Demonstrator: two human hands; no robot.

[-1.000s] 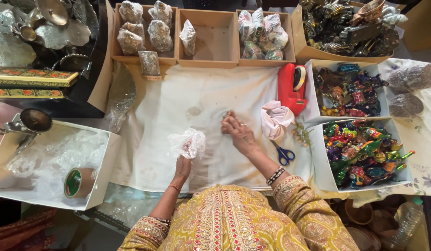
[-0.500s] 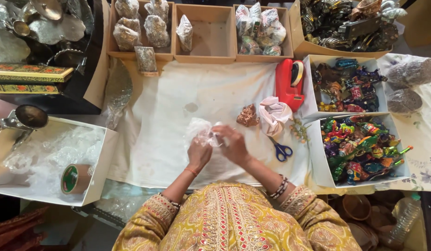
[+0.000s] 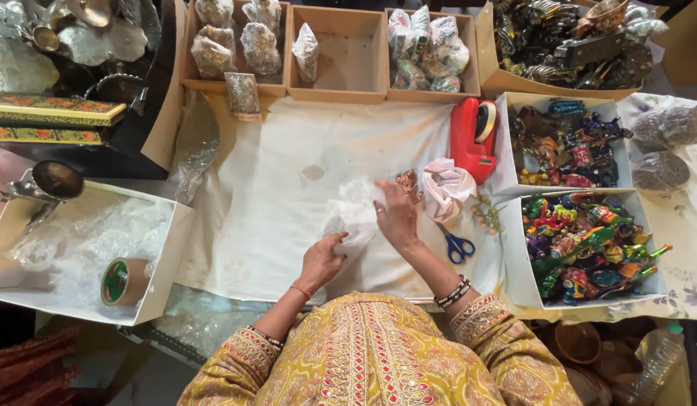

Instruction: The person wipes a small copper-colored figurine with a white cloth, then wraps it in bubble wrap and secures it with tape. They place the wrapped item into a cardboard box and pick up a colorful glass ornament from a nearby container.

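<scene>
Now both hands (image 3: 363, 237) spread apart on clear wrap (image 3: 352, 214).

Thin crinkled white tissue paper (image 3: 353, 214) lies on the matt, faintly stained white cloth (image 3: 288, 210). The tape dispenser (image 3: 468, 139) is glossy red plastic; the trays (image 3: 337, 90) are plain matt cardboard.

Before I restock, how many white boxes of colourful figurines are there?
2: the upper white box beside the red tape dispenser, and the lower white box right of the blue-handled scissors.
</scene>
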